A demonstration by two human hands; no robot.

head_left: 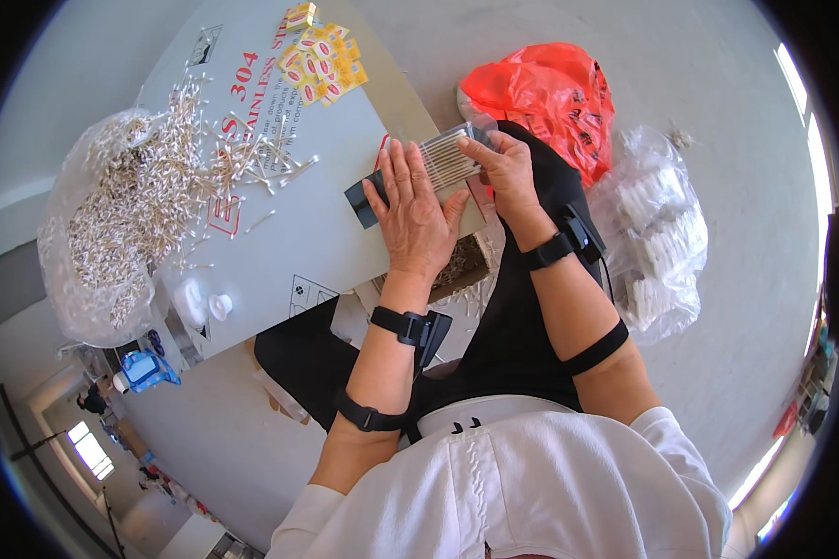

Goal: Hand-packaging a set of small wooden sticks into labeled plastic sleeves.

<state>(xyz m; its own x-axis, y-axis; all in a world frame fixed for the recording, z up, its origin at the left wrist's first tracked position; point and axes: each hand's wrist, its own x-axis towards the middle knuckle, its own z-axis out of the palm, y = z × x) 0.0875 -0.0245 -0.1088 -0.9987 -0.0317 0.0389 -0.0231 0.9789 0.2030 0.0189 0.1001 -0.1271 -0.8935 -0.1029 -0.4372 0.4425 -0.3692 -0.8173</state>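
A flat row of cotton swabs [447, 160] lies at the table's right edge, with clear plastic [481, 124] at its far right end. My left hand [414, 216] rests palm down over the row's left part, fingers stretched out. Beneath it, a dark green flat strip [359, 203] sticks out on the left. My right hand [511, 175] pinches the right end of the swab row between thumb and fingers. The left palm hides part of the row, so I cannot tell whether the plastic wraps all of it.
Loose swabs spill from a big clear bag [61, 233] on the table [298, 238]. Small yellow cards [322, 67] lie at the far edge. Below the table edge is an open cardboard box [475, 265]. A red bag [545, 102] and a clear bag of white packs [657, 228] stand right.
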